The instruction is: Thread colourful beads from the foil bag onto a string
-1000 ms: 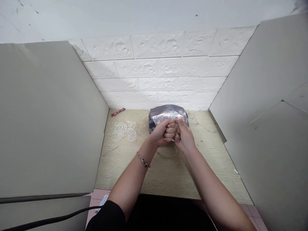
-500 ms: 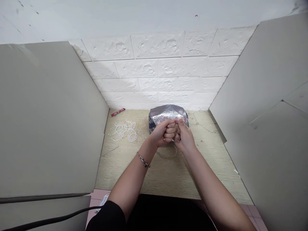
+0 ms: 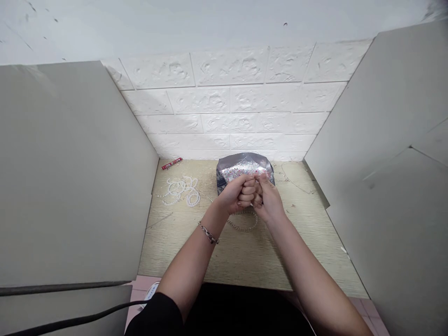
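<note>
My left hand (image 3: pixel 236 196) is curled into a fist just in front of a shiny silver bag of small beads (image 3: pixel 241 167) at the back of the wooden table (image 3: pixel 245 252). My right hand (image 3: pixel 269 198) meets it from the right, fingers pinched together against the left fist. What the pinch holds is too small to make out. A thin beaded strand (image 3: pixel 242 227) hangs in a loop on the table below both hands. A metal bracelet (image 3: pixel 208 233) circles my left wrist.
A tangle of white bead strings (image 3: pixel 180 189) lies at the table's left. A small red stick (image 3: pixel 171 163) rests by the back wall. Grey partition boards (image 3: pixel 70 177) stand on the left and on the right (image 3: pixel 388 154). A black cable (image 3: pixel 70 321) runs at lower left.
</note>
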Demonstrator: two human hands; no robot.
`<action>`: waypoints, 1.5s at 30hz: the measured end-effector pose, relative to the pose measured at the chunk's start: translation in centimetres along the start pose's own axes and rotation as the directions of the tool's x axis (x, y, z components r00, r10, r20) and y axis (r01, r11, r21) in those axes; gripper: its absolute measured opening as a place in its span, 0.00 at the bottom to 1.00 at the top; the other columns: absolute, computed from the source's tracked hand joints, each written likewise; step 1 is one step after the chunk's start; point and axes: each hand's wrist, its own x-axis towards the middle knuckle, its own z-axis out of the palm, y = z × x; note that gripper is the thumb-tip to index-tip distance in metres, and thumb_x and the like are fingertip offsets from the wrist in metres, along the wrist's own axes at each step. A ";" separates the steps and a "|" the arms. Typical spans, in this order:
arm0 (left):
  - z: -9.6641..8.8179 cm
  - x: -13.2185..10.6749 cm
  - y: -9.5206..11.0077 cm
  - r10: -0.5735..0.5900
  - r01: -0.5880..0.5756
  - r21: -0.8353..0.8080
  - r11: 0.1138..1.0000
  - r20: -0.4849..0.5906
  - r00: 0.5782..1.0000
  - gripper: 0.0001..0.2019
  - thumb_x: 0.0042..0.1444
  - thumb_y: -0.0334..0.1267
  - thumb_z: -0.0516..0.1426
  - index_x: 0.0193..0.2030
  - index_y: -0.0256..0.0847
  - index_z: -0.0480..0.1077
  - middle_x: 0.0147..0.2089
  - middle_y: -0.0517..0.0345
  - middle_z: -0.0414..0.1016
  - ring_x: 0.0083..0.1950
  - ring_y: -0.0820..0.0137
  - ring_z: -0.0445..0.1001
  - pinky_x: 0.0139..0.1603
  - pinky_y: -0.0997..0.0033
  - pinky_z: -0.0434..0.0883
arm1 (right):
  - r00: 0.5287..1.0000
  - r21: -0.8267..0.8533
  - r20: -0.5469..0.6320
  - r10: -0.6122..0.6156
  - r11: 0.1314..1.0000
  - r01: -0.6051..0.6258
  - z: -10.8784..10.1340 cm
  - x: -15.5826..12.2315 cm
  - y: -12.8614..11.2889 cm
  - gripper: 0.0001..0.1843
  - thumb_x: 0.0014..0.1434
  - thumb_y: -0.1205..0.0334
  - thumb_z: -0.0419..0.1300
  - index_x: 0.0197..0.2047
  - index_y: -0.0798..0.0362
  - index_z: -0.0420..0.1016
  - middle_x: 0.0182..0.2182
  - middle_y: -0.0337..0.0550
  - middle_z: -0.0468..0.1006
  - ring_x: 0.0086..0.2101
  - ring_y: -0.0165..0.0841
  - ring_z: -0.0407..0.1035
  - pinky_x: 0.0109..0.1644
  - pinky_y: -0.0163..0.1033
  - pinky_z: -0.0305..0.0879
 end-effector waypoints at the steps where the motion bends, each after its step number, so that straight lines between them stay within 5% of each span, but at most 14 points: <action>1: 0.0 0.0 0.0 0.000 0.001 0.006 1.000 -0.002 1.000 0.13 0.50 0.35 0.46 0.17 0.39 0.48 0.12 0.71 0.39 0.10 0.84 0.38 0.06 0.86 0.40 | 1.000 0.000 0.001 0.001 1.000 -0.001 0.0 0.0 0.0 0.19 0.42 0.47 0.58 0.30 0.55 0.67 0.10 0.24 0.46 0.09 0.16 0.39 0.09 0.25 0.35; 26: 0.4 0.1 -0.4 0.138 -0.093 0.288 0.953 -0.139 0.981 0.15 0.49 0.41 0.48 0.18 0.40 0.46 0.13 0.71 0.39 0.12 0.84 0.36 0.09 0.84 0.37 | 0.997 -0.063 0.050 -0.055 0.996 0.058 -0.1 0.1 0.0 0.18 0.44 0.48 0.58 0.22 0.54 0.59 0.09 0.24 0.44 0.09 0.17 0.37 0.10 0.26 0.34; 35: 1.0 -0.1 -0.6 0.278 -0.109 0.485 0.868 -0.291 0.916 0.12 0.48 0.41 0.49 0.19 0.38 0.54 0.13 0.70 0.41 0.11 0.84 0.40 0.10 0.82 0.38 | 0.994 -0.201 0.022 -0.111 0.973 0.113 -0.1 0.0 -0.1 0.19 0.45 0.47 0.56 0.19 0.54 0.57 0.09 0.26 0.47 0.10 0.18 0.38 0.12 0.29 0.33; 39: 0.9 -0.1 -0.6 0.320 -0.122 0.537 0.835 -0.294 0.901 0.13 0.49 0.43 0.49 0.20 0.36 0.60 0.13 0.70 0.42 0.11 0.85 0.40 0.10 0.81 0.39 | 0.975 -0.365 0.009 -0.224 0.907 0.211 -0.1 -0.1 -0.5 0.21 0.45 0.47 0.55 0.16 0.54 0.56 0.09 0.28 0.49 0.11 0.19 0.40 0.13 0.30 0.36; 45: 0.6 -0.2 -0.3 0.349 -0.164 0.588 0.792 -0.217 0.912 0.14 0.48 0.46 0.51 0.22 0.35 0.63 0.12 0.70 0.43 0.12 0.85 0.41 0.11 0.80 0.38 | 0.886 -0.645 0.082 -0.456 0.653 0.396 -0.2 -0.8 -1.5 0.19 0.48 0.50 0.53 0.17 0.56 0.62 0.12 0.32 0.54 0.16 0.22 0.48 0.19 0.30 0.46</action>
